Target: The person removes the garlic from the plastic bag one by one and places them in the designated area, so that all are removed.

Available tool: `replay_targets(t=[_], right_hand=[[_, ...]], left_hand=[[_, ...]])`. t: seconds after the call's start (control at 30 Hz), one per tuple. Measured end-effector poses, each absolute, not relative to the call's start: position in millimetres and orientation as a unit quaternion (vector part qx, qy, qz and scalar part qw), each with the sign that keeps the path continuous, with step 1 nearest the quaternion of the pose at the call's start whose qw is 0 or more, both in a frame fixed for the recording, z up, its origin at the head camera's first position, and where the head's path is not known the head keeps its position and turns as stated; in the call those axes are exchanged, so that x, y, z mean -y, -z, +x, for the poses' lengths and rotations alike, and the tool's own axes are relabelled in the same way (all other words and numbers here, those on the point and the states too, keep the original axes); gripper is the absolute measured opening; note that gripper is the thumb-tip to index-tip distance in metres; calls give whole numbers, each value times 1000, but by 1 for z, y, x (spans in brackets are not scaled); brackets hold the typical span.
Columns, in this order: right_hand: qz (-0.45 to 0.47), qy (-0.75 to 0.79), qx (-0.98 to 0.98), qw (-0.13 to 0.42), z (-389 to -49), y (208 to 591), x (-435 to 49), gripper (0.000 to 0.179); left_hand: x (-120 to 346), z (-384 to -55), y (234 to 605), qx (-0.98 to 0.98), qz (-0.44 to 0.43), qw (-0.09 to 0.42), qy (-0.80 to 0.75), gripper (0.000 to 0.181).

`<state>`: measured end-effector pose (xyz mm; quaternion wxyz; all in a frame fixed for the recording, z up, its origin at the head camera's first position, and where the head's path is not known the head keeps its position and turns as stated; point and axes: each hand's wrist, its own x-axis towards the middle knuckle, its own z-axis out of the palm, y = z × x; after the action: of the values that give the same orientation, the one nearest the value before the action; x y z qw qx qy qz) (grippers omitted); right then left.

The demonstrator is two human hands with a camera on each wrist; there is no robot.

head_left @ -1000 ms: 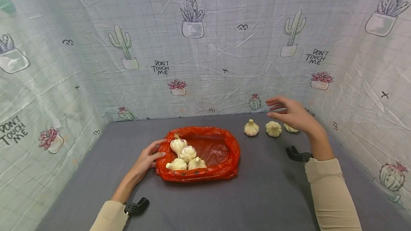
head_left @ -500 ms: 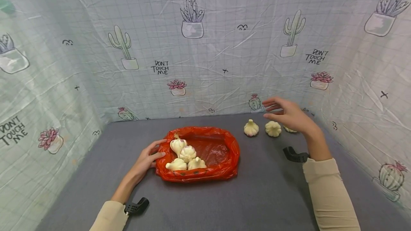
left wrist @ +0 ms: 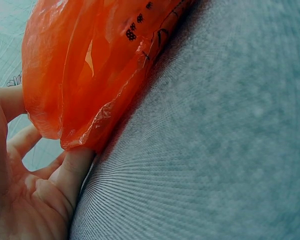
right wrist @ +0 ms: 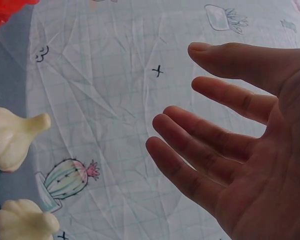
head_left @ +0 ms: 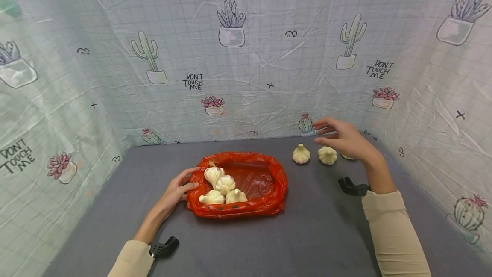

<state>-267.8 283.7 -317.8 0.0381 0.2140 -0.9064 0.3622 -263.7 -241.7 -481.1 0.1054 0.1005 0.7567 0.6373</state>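
Left hand (head_left: 173,193), fingers spread, touches red bag (head_left: 265,210), likely to steady it; right hand (head_left: 345,140), fingers apart, empty, hovers near garlic bulbs (head_left: 301,155)

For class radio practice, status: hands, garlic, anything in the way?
Left hand touching red bag; right hand raised, empty. Four garlic bulbs visible inside, three bulbs outside. Rightmost bulb partly behind right hand.

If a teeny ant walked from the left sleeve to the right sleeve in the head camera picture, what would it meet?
Left sleeve, left hand, red plastic bag, leftmost loose garlic bulb, right hand, right sleeve.
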Motion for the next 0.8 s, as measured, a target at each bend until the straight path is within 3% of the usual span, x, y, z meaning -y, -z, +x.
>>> replay_targets(t=[0.8], right_hand=[[222, -364, 904, 38, -264, 317, -280, 47]], left_hand=[[242, -264, 482, -755, 109, 103, -639, 58]])
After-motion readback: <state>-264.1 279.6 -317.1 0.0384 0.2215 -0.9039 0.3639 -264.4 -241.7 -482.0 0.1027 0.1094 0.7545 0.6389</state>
